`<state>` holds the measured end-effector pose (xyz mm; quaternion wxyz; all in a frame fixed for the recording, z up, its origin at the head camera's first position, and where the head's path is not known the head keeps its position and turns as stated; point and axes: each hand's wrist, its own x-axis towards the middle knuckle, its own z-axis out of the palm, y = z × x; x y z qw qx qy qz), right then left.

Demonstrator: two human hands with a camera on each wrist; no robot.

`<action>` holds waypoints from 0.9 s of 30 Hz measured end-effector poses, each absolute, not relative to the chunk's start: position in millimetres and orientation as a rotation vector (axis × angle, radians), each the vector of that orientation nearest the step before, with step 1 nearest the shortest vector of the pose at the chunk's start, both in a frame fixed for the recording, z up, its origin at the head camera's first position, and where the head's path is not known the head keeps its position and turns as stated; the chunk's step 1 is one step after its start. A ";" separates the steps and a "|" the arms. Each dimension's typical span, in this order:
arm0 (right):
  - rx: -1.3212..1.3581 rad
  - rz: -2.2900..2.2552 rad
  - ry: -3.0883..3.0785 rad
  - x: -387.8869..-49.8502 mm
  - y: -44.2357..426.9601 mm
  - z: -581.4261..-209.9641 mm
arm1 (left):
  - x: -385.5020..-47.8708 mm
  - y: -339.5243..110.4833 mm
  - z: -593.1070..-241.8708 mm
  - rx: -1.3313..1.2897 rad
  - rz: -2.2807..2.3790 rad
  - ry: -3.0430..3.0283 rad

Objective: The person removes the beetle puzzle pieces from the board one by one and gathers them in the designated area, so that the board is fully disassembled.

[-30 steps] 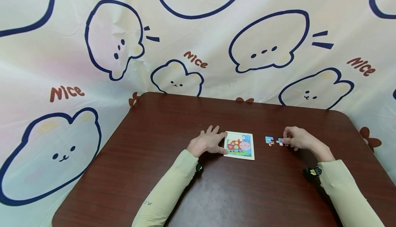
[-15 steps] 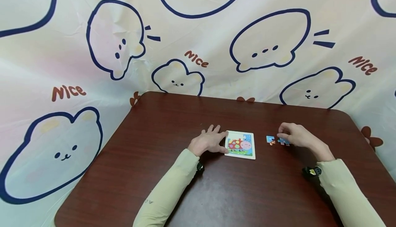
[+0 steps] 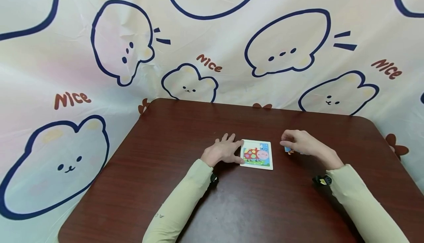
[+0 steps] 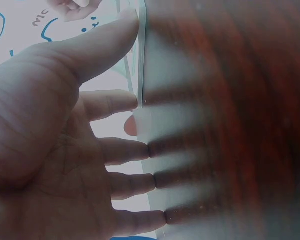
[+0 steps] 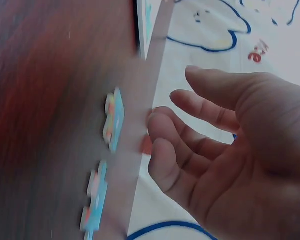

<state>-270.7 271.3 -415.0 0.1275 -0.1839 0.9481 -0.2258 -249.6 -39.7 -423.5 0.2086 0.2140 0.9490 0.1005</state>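
Puzzle pieces [image 5: 118, 119] lie under my bent right hand [image 3: 303, 142], which holds nothing, its thumb and fingers apart. My left hand [image 3: 222, 152] spreads wide, and its thumb seems to touch the picture board [image 3: 257, 167].

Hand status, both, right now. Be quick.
Left hand: open, fingers spread, touching the edge of the puzzle board.
Right hand: open, fingers loosely bent, holding nothing, near a loose puzzle piece.
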 end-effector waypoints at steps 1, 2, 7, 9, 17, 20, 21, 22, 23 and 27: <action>-0.549 -0.647 2.758 -271.2 267.3 -415.7 | -249.7 -39.9 -423.5 0.595 0.276 2.642; -0.567 -0.640 2.754 -271.7 263.3 -416.4 | -249.7 -40.2 -423.4 0.595 0.276 2.642; -0.625 -0.609 2.737 -273.8 245.8 -419.7 | -249.8 -40.5 -423.4 0.597 0.262 2.652; -0.650 -0.584 2.738 -274.2 240.2 -421.0 | -249.7 -40.2 -423.0 0.596 0.266 2.650; -0.689 -0.490 2.724 -271.9 222.1 -424.8 | -249.8 -39.0 -424.5 0.592 0.272 2.643; -0.668 -0.467 2.716 -271.4 218.3 -425.4 | -250.2 -39.2 -425.0 0.593 0.272 2.642; -0.663 -0.460 2.717 -271.4 217.4 -425.7 | -250.3 -39.2 -425.1 0.593 0.274 2.642; -0.657 -0.452 2.718 -271.5 216.6 -425.8 | -250.4 -39.4 -424.9 0.594 0.275 2.642; -0.649 -0.449 2.717 -271.7 215.9 -425.8 | -250.4 -39.5 -424.6 0.594 0.275 2.643; -0.645 -0.438 2.717 -271.5 214.9 -425.3 | -250.4 -39.2 -423.4 0.594 0.279 2.640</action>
